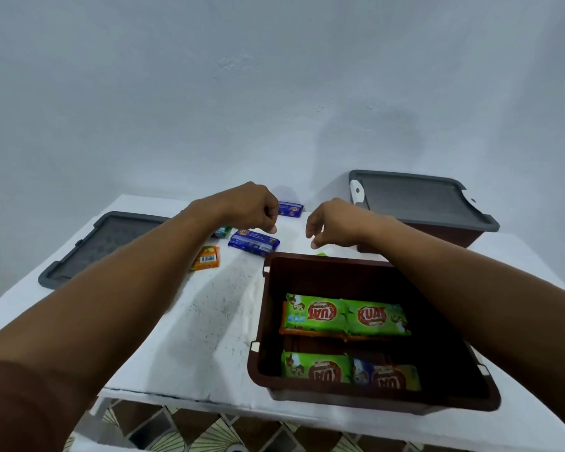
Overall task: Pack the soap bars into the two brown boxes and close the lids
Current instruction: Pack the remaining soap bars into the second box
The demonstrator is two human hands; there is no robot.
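done: far brown box [437, 235] lidded; four soap bars [343, 316] in open near brown box [259, 321] | left: blue bar [254, 242], orange bar [207, 257] loose on tabletop [209, 321]; spare grey lid [101, 246] off | hands: left hand [252, 207] curled, empty, above blue bar; right hand [333, 221] loosely curled, empty

Person's arms & hands, head cam view.
L hand [252, 207] & R hand [333, 223] were bare. L forearm [128, 288] & R forearm [470, 282] ran uncovered back from the wrists to the frame edge. Far behind the L hand, approx. at the elbow, the arm looked darker: sleeve or shadow, couldn't tell.
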